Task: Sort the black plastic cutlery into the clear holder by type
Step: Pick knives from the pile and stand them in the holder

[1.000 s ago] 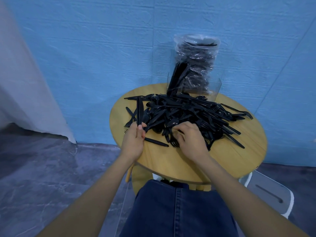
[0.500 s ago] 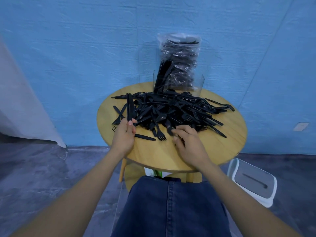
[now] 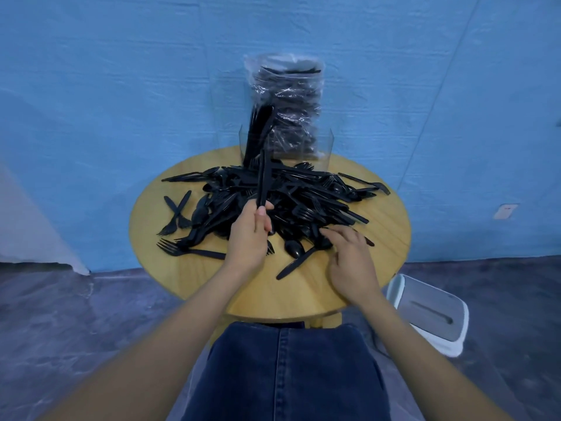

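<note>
Cutlery (image 3: 273, 202) lies heaped on the round table (image 3: 385, 238), before the clear holder (image 3: 329, 147). The left hand (image 3: 249, 235) pinches several pieces upright, probably gathering one type for the holder. The right hand (image 3: 349, 256), its fingers relaxed, touches the pile's edge.

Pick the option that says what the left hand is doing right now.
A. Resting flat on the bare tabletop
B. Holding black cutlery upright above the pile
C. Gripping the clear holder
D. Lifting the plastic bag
B: the left hand pinches a few black knives by their lower ends, standing upright over the pile, short of the clear holder.
</note>
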The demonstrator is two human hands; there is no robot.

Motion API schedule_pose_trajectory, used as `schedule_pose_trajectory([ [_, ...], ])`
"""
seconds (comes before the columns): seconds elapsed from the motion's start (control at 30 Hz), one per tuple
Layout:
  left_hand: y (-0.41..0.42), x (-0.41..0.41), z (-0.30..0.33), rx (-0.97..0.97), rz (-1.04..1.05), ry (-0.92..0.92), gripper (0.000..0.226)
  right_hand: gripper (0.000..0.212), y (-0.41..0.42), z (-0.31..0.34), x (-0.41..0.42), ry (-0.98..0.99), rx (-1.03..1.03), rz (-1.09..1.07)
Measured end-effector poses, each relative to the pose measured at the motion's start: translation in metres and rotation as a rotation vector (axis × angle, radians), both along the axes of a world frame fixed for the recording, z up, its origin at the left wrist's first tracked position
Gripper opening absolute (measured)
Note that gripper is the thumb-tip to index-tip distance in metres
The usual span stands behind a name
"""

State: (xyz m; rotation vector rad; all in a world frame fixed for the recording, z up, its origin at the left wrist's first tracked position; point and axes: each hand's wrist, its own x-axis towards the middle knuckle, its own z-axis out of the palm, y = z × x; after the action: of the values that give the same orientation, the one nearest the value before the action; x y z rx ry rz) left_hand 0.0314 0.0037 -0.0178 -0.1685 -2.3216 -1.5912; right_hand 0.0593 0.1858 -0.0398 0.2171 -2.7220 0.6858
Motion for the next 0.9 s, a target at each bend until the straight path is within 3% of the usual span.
schedule_pose_trajectory([
  [0.1, 0.005, -0.004, -0.004, 0.016, 0.01, -0.012, 0.023, 0.06, -0.001, -0.001, -0.001, -0.042, 0.031, 0.101],
  [0.17, 0.007, -0.006, -0.006, 0.014, 0.015, -0.014, 0.024, 0.053, 0.0, 0.0, -0.003, 0.039, -0.049, 0.135],
  [0.27, 0.011, -0.01, -0.006, -0.017, 0.017, 0.004, 0.024, 0.039, 0.011, 0.0, -0.012, 0.134, -0.173, -0.03],
  [0.37, 0.019, -0.014, -0.001, -0.057, -0.01, 0.028, 0.024, 0.043, 0.026, 0.004, -0.023, 0.036, -0.084, -0.184],
  [0.5, 0.032, -0.024, 0.005, -0.092, -0.029, 0.046, 0.022, 0.043, 0.032, 0.004, -0.03, -0.07, 0.019, -0.105],
  [0.73, 0.048, -0.038, 0.002, -0.145, -0.052, 0.081, 0.023, 0.039, 0.034, 0.004, -0.046, 0.056, -0.15, -0.156],
  [0.83, 0.047, -0.043, 0.004, -0.125, -0.046, 0.096, 0.024, 0.045, 0.041, 0.007, -0.045, 0.02, -0.221, 0.155],
  [0.9, 0.045, -0.048, 0.005, -0.109, -0.031, 0.091, 0.023, 0.046, 0.045, 0.006, -0.039, -0.044, -0.127, 0.447],
])
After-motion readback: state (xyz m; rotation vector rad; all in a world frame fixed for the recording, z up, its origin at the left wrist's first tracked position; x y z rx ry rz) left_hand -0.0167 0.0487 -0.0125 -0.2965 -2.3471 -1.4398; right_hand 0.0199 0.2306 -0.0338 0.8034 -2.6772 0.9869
